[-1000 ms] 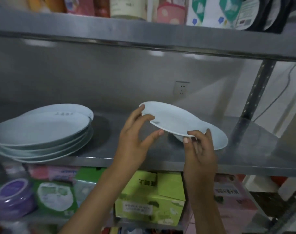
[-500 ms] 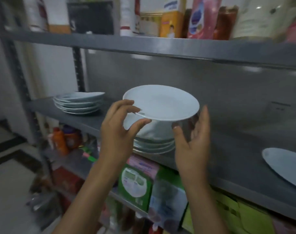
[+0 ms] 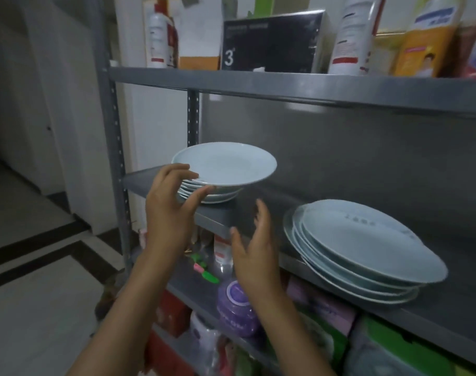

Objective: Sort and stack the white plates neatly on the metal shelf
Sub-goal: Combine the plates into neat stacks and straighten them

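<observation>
Your left hand [image 3: 171,210] pinches the top plate [image 3: 226,165] over the left stack [image 3: 215,196]; your right hand [image 3: 255,249] hangs spread, touching nothing.

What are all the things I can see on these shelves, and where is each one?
round plates: one stack, white, left end of the middle metal shelf
oval plates: one stack, white, right of the round stack on the same shelf
black box: one, marked 3, top shelf
white bottles: two, red labels, top shelf, either side of the box
orange bottle: one, top shelf, far right
purple tub: one, lower shelf
green packets: several, lower shelf, right
left hand: fingers on the top round plate's rim
right hand: open, touching nothing
</observation>
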`<state>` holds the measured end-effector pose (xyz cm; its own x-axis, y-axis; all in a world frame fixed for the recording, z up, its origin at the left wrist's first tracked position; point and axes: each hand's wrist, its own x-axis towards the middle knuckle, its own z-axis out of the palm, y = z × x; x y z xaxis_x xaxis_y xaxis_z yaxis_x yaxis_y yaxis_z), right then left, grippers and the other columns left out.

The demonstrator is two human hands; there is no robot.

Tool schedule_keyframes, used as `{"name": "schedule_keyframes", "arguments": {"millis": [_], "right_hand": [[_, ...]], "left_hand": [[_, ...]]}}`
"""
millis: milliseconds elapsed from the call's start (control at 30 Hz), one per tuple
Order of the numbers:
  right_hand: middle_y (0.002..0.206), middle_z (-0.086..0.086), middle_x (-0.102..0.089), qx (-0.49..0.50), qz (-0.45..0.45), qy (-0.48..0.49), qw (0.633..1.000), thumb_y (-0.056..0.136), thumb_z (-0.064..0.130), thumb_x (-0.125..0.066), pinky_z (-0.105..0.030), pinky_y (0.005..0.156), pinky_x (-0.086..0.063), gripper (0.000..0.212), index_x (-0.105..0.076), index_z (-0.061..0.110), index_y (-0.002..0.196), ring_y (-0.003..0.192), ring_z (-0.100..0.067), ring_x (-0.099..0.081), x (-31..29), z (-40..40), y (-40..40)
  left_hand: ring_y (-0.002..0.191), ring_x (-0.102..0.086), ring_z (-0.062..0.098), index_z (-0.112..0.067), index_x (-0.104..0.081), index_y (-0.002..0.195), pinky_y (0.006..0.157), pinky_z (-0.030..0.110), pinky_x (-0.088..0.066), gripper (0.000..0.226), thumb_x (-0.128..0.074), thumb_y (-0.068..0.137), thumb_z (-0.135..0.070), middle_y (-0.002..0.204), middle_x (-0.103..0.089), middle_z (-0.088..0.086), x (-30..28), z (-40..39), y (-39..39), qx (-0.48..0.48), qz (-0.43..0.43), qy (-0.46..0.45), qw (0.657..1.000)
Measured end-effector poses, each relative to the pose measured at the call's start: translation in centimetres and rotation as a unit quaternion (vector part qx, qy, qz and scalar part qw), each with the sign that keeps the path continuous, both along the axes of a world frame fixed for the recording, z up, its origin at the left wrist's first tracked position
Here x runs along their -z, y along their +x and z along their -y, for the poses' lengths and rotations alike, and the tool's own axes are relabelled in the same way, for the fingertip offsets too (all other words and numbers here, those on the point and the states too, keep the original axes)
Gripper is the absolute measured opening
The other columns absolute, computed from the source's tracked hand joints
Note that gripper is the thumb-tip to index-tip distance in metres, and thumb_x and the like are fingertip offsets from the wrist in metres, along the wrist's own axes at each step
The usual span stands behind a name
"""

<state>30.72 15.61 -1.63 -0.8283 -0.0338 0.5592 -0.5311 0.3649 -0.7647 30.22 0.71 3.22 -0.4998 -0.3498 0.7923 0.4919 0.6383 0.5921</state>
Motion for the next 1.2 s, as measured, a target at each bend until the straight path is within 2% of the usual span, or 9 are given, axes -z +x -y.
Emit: {"name": "schedule_keyframes", "arguments": {"millis": [233, 333, 400, 500, 567, 633, 733, 900, 1200], "right_hand": [[0.153, 0.002, -0.028, 0.091, 0.053, 0.075, 0.992, 0.094, 0.019, -0.054, -0.017, 0.098, -0.028, 0.06, -0.026, 0.02, 0.147, 0.135, -0.016, -0.036, 1.3, 4.7, -7.8], [0.15, -0.001, -0.032, 0.12, 0.075, 0.119, 0.983, 0.094, 0.019, -0.053, -0.02, 0.099, -0.031, 0.053, -0.033, 0.014, 0.143, 0.132, -0.019, -0.04, 1.7, 5.4, -10.6], [0.145, -0.008, -0.04, 0.151, 0.099, 0.142, 0.973, 0.092, 0.016, -0.053, -0.028, 0.105, -0.034, 0.05, -0.039, 0.008, 0.139, 0.13, -0.025, -0.043, 2.3, 5.2, -12.2], [0.11, -0.017, -0.062, 0.262, 0.076, 0.249, 0.929, 0.085, 0.015, -0.047, -0.041, 0.09, -0.046, 0.03, -0.06, 0.003, 0.11, 0.101, -0.035, -0.059, 4.2, 5.2, -13.3], [0.082, -0.014, -0.063, 0.31, 0.045, 0.295, 0.903, 0.077, 0.018, -0.04, -0.039, 0.075, -0.051, 0.027, -0.063, 0.005, 0.083, 0.076, -0.034, -0.061, 5.3, 5.7, -13.6], [0.07, -0.012, -0.061, 0.334, 0.012, 0.3, 0.893, 0.071, 0.02, -0.036, -0.037, 0.067, -0.052, 0.028, -0.061, 0.006, 0.071, 0.065, -0.033, -0.06, 5.6, 6.2, -13.9], [0.067, -0.012, -0.06, 0.345, 0.015, 0.303, 0.888, 0.07, 0.02, -0.036, -0.035, 0.064, -0.051, 0.029, -0.061, 0.007, 0.067, 0.062, -0.032, -0.059, 5.6, 6.2, -14.2], [0.065, -0.011, -0.06, 0.346, 0.003, 0.304, 0.888, 0.072, 0.021, -0.037, -0.033, 0.063, -0.051, 0.027, -0.06, 0.008, 0.066, 0.061, -0.031, -0.059, 6.0, 6.2, -14.0], [0.065, -0.01, -0.061, 0.354, -0.005, 0.31, 0.882, 0.073, 0.021, -0.035, -0.033, 0.063, -0.051, 0.029, -0.061, 0.008, 0.067, 0.061, -0.03, -0.06, 5.7, 6.1, -13.8]], "left_hand": [[0.118, -0.052, 0.006, -0.019, -0.062, 0.102, 0.097, 0.02, -0.046, 0.022, -0.071, 0.085, -0.029, 0.134, -0.053, -0.01, 0.8, 7.0, -7.3, 0.076, 0.035, 0.038, 0.996], [0.122, -0.05, 0.012, -0.019, -0.06, 0.107, 0.1, 0.031, -0.046, 0.027, -0.07, 0.086, -0.032, 0.136, -0.051, -0.016, 1.0, 9.0, -10.4, 0.08, 0.063, 0.052, 0.993], [0.12, -0.049, 0.01, -0.015, -0.057, 0.121, 0.104, 0.038, -0.045, 0.042, -0.069, 0.085, -0.035, 0.122, -0.05, -0.031, 1.1, 9.8, -11.7, 0.079, 0.082, 0.053, 0.992], [0.119, -0.049, 0.009, -0.017, -0.047, 0.136, 0.102, 0.025, -0.037, 0.058, -0.07, 0.085, -0.031, 0.123, -0.056, -0.018, 1.6, 10.6, -13.1, 0.072, 0.097, 0.044, 0.992], [0.119, -0.049, 0.01, -0.017, -0.047, 0.136, 0.099, 0.023, -0.034, 0.058, -0.07, 0.084, -0.03, 0.127, -0.057, -0.008, 2.1, 10.9, -13.9, 0.065, 0.111, 0.039, 0.991], [0.114, -0.044, 0.001, -0.016, -0.045, 0.139, 0.098, 0.019, -0.032, 0.061, -0.07, 0.085, -0.028, 0.121, -0.054, -0.014, 2.6, 10.9, -14.7, 0.069, 0.121, 0.045, 0.989], [0.121, -0.036, -0.002, -0.011, -0.055, 0.126, 0.103, 0.017, -0.029, 0.046, -0.07, 0.085, -0.027, 0.13, -0.043, -0.021, 3.1, 10.8, -15.6, 0.075, 0.124, 0.052, 0.988], [0.137, -0.032, 0.011, -0.016, -0.057, 0.11, 0.104, 0.022, -0.026, 0.03, -0.07, 0.086, -0.029, 0.154, -0.034, -0.004, 3.5, 10.9, -16.8, 0.077, 0.137, 0.042, 0.987], [0.146, -0.018, 0.019, -0.022, -0.043, 0.139, 0.115, 0.042, -0.026, 0.053, -0.063, 0.091, -0.033, 0.162, -0.01, -0.007, 4.3, 11.1, -17.2, 0.097, 0.18, 0.01, 0.979]]}}
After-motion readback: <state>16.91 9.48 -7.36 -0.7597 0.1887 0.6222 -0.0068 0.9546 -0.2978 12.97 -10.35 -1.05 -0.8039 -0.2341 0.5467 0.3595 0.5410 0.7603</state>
